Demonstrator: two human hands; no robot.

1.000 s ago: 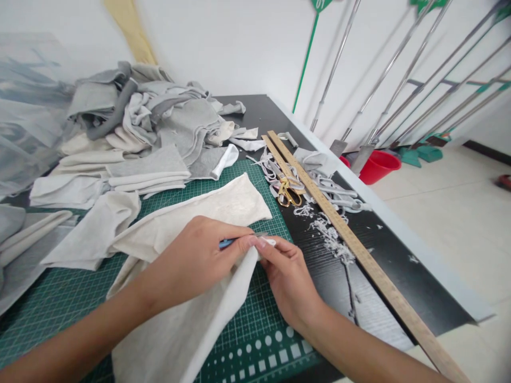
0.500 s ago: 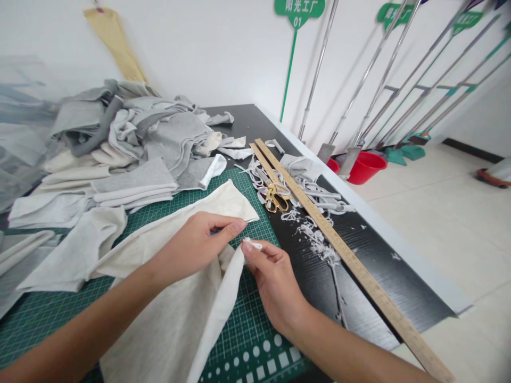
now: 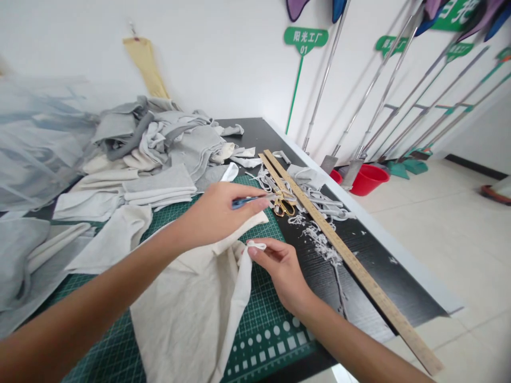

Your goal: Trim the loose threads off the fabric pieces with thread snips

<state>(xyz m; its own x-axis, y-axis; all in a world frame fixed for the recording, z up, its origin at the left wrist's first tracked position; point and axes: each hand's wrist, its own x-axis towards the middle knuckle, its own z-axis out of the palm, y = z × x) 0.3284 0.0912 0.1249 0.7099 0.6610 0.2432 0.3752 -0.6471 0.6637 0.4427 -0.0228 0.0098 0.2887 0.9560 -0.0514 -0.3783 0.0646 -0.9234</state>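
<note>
My left hand [image 3: 219, 213] is closed round a slim blue tool [image 3: 244, 201] whose tip points right; I cannot make out its exact kind. It hovers above a cream piece of cloth [image 3: 179, 303]. Between thumb and fingers, my right hand [image 3: 279, 266] pinches a gathered corner of that cloth, and a small white loop sticks out at the fingertips. From there the cloth hangs down in folds over the green cutting mat [image 3: 259, 298]. Gold-handled scissors [image 3: 284, 205] lie just beyond the hands.
Grey and cream cloth pieces [image 3: 159, 181] are heaped at the back left, beside a clear plastic bag [image 3: 43, 143]. A long wooden ruler [image 3: 339, 244] crosses the black table [image 3: 383, 276] amid scraps and threads [image 3: 319, 239]. Past the edge stand a red bucket [image 3: 367, 180] and several long-handled tools.
My left hand has lifted up and away from my right fingertips, and the blue tool now shows more. My right hand keeps its pinch on the cloth. The view has shifted slightly.
</note>
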